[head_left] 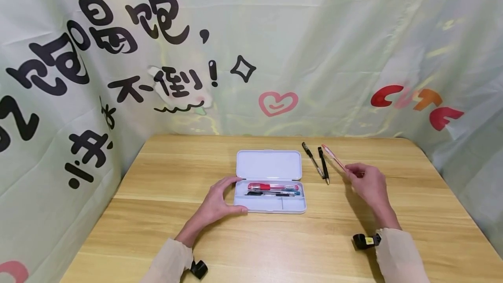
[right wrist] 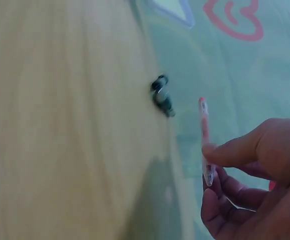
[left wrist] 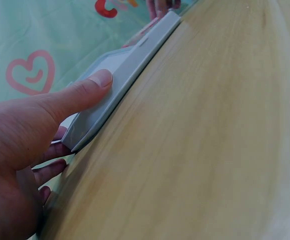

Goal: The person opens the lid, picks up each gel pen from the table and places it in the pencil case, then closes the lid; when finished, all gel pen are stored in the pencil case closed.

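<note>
A white pencil case (head_left: 258, 205) lies on the table with its lid (head_left: 269, 165) folded back. Inside its long compartment are a red pen (head_left: 262, 186) and darker slim pens (head_left: 271, 194). My left hand (head_left: 215, 202) grips the left end of the case, thumb at the near edge and fingers at the far side; the left wrist view shows the thumb (left wrist: 87, 92) on the rim. Above the table at the right, my right hand (head_left: 367, 183) pinches a pink pen (right wrist: 205, 122) between thumb and fingers, its tip pointing away to the left.
Two black pens, one with a clear barrel (head_left: 314, 160) and one darker (head_left: 323, 165), lie right of the case with their near ends close together. Behind the wooden table (head_left: 177, 156) hangs a printed curtain (head_left: 334, 56).
</note>
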Available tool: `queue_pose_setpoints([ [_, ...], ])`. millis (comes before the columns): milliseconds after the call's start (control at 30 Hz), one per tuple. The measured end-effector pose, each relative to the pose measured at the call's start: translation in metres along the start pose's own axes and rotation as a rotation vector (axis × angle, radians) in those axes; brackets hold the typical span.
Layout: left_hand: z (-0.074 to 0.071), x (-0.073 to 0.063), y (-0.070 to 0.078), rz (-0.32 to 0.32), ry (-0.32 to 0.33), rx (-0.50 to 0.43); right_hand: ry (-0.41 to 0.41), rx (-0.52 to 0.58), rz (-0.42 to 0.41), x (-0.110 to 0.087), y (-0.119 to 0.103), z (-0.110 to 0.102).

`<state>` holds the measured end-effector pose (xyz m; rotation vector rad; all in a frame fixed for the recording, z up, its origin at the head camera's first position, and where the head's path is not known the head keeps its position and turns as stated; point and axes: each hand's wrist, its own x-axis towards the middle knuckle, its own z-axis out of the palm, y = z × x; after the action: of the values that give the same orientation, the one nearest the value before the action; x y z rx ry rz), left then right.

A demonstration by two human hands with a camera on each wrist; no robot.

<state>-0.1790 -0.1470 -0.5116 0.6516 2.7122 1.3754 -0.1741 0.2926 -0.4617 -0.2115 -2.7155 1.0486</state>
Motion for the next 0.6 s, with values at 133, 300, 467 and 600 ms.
queue_pose_setpoints([
  [133,0.000,0.001,0.000,-0.008,-0.005,0.007,0.044,0.022,-0.082,-0.003,-0.011,0.000],
  [300,0.000,0.000,0.001,-0.013,-0.003,0.010,0.031,0.062,-0.159,-0.005,-0.020,0.008],
  [467,0.001,-0.001,0.001,-0.006,0.000,0.002,0.019,0.084,-0.236,-0.007,-0.029,0.020],
  [600,0.001,0.000,0.000,0.000,0.001,0.009,0.009,0.100,-0.261,-0.009,-0.038,0.030],
])
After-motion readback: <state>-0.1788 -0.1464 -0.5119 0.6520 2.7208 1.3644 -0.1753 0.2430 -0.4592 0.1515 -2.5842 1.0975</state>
